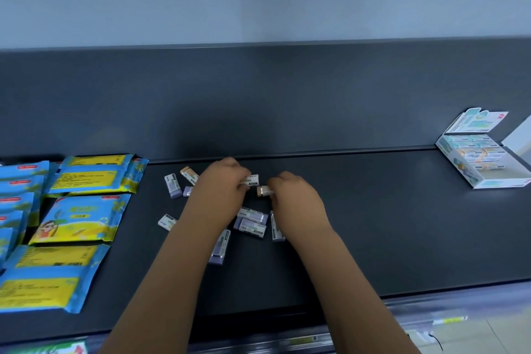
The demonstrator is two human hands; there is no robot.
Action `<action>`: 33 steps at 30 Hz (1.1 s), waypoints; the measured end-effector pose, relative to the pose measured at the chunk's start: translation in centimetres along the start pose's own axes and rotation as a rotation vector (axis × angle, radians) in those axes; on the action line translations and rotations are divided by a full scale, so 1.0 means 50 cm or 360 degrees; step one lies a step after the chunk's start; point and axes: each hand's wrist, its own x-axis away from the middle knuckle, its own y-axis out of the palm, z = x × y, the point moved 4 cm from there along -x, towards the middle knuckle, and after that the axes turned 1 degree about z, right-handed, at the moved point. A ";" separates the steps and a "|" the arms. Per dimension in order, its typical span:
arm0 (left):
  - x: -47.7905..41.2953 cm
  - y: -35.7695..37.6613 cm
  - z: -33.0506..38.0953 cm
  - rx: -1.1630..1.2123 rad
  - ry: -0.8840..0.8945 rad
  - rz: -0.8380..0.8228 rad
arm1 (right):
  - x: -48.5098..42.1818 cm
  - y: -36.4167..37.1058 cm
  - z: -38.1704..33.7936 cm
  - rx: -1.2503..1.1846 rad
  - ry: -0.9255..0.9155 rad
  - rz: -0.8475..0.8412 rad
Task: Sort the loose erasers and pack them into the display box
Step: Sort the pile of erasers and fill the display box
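Leftmost, we see blue and yellow packets (83, 218) lying overlapped on the dark shelf (373, 224). Just right of them the loose erasers (167, 222) lie scattered in printed sleeves, among them a purple-ended eraser (173, 186) with an orange-ended eraser (189, 175) beside it. Our left hand (221, 190) reaches over these with its fingers curled, pinching a white-sleeved eraser (253, 179) at the fingertips. Just beside it our right hand (296, 198) pinches an orange-tipped eraser (263, 190); the two hands are close, though we cannot tell whether they touch. Between our forearms lies a cluster of purple erasers (253, 223). Well apart, at the far right, stands the display box (500, 183), its lid (477, 121) propped open, with rows of erasers packed toward its back.
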 end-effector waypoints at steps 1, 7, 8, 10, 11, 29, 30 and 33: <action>0.008 -0.003 -0.001 0.0028 0.0012 0.0018 | 0.001 -0.002 0.000 -0.0003 -0.0009 0.0010; 0.041 -0.031 -0.005 0.0216 -0.0066 0.0125 | 0.019 -0.049 -0.006 -0.0120 -0.0077 0.0178; 0.043 -0.035 -0.004 0.0232 -0.0073 0.0136 | 0.023 -0.059 -0.009 -0.0143 -0.0083 0.0223; 0.048 -0.035 -0.002 0.0253 -0.0040 0.0128 | 0.034 -0.073 -0.012 -0.0164 -0.0085 0.0289; 0.051 -0.034 0.001 0.0257 -0.0020 0.0111 | 0.040 -0.077 -0.011 -0.0161 -0.0084 0.0308; -0.048 0.067 0.219 0.0250 0.0222 0.0105 | 0.076 -0.203 0.228 -0.0347 0.0014 0.0441; -0.058 0.084 0.247 0.0256 0.0230 0.0113 | 0.079 -0.215 0.262 -0.0368 0.0019 0.0438; -0.084 0.134 0.340 0.0294 0.0187 0.0171 | 0.092 -0.256 0.362 -0.0458 -0.0006 0.0364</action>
